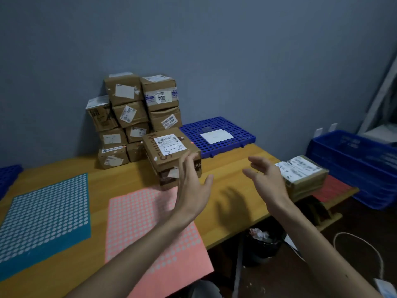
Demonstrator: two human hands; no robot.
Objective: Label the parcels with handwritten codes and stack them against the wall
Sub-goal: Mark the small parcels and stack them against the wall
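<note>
Far left, a corner of a blue grid board (8, 175) shows at the table's edge. Next is a teal dotted mat (43, 220), lying flat on the wooden table (227, 168).

Behind it, the stack of parcels (126, 117) stands against the grey wall (214, 50). They are brown cartons, several high, each with a white shipping label. I can read only one, "004" in large print (161, 97), on the top right carton. The other labels are too small for me to read.

A pink dotted mat (146, 229) lies at centre front. At its far edge sits the marked parcel (169, 151), in front of the stack's right side and turned corner-on to me. Its top label carries a barcode and a handwritten "5-2". Brown printed lettering runs along the top, and I cannot read it whole.

The left hand (193, 186) is raised at that parcel's near right corner with straight, spread fingers grasping nothing. I cannot tell whether they touch the carton. The right hand (266, 179) hangs in the air just right of it, fingers loosely extended and holding nothing.

Behind the hands, a blue grid pallet (242, 134) bears a white sheet (217, 135).

On the right, a flat parcel (303, 177) rests on a red mat (330, 188) at the table's end. The handwriting on its label ends in "3 2". Beyond it stand stacked blue crates (354, 164).
</note>
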